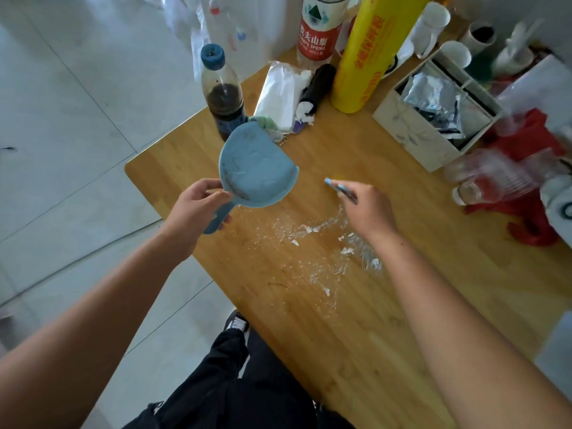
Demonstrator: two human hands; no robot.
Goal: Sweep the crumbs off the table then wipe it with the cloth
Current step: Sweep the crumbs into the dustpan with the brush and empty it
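White crumbs [312, 243] lie scattered over the middle of the wooden table [356, 320]. My left hand [195, 209] grips the handle of a small blue dustpan [257, 165], held raised and tilted above the table's left part. My right hand [365, 209] holds a small blue brush [339, 187] just above the far side of the crumbs; its bristles are hidden under the hand. A green and white cloth [270, 126] lies behind the dustpan, partly hidden by it.
At the far end stand a dark-liquid bottle [221, 94], a red-labelled water bottle [318, 29], a yellow wrap roll [368, 54], a tissue pack [278, 94] and a white box [433, 119]. Clear cups [495, 178] and a red bag [532, 205] sit right. Tiled floor lies left.
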